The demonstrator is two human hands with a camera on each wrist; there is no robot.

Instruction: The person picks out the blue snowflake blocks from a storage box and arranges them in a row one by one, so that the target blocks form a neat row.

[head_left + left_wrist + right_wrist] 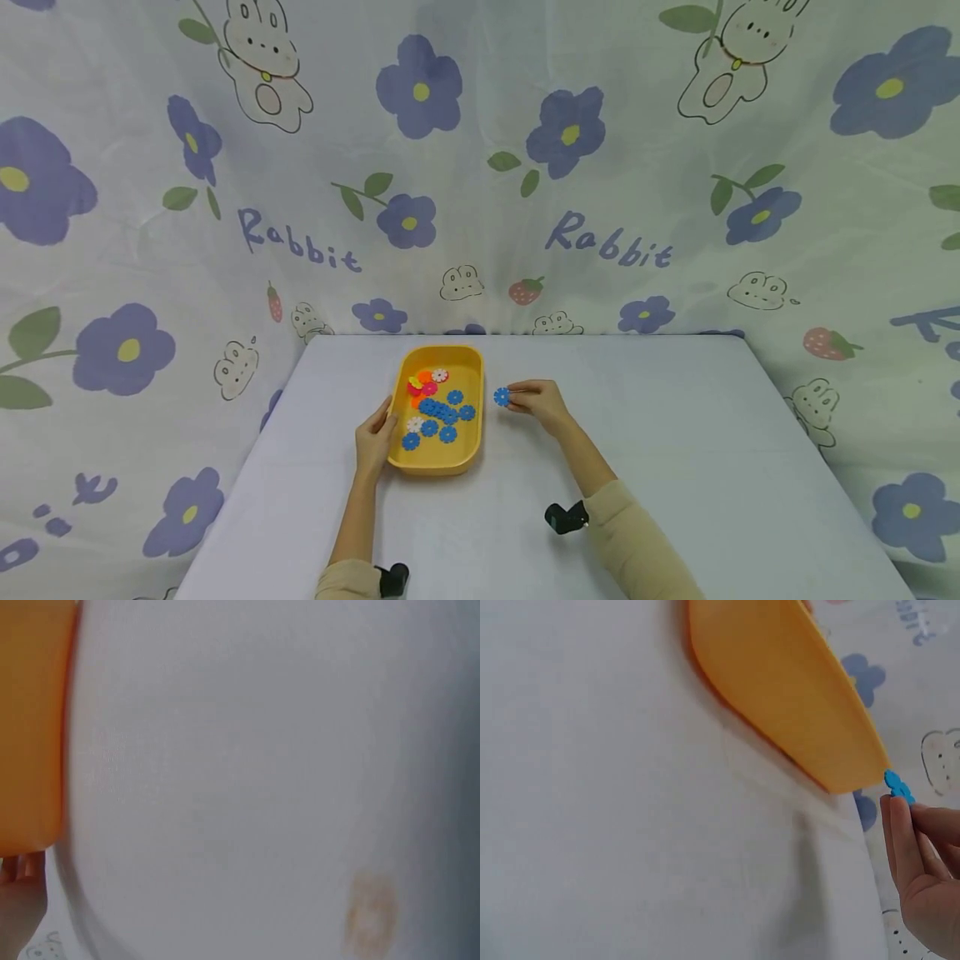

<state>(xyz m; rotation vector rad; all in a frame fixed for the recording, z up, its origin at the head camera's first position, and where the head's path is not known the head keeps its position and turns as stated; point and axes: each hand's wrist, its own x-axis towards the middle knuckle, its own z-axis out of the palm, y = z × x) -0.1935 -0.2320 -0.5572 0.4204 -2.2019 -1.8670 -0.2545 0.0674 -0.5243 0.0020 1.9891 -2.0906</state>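
In the head view a yellow tray (459,457) sits on the white table with several notched plastic discs inside. Blue discs (447,434) lie mostly in its middle and front, some overlapping in a row. My left hand (374,440) grips the tray's left side; the left wrist view shows its fingers at the end of the tray wall (30,735). Just right of the tray, my right hand (542,402) pinches one blue disc (502,397) between thumb and fingertips. The same blue disc (897,786) appears edge-on in the right wrist view.
Red, orange, pink and white discs (429,388) lie toward the tray's back. A patterned cloth (480,167) with flowers and rabbits hangs behind and beside the table (645,433). Black wrist cameras (566,518) stick out from both sleeves.
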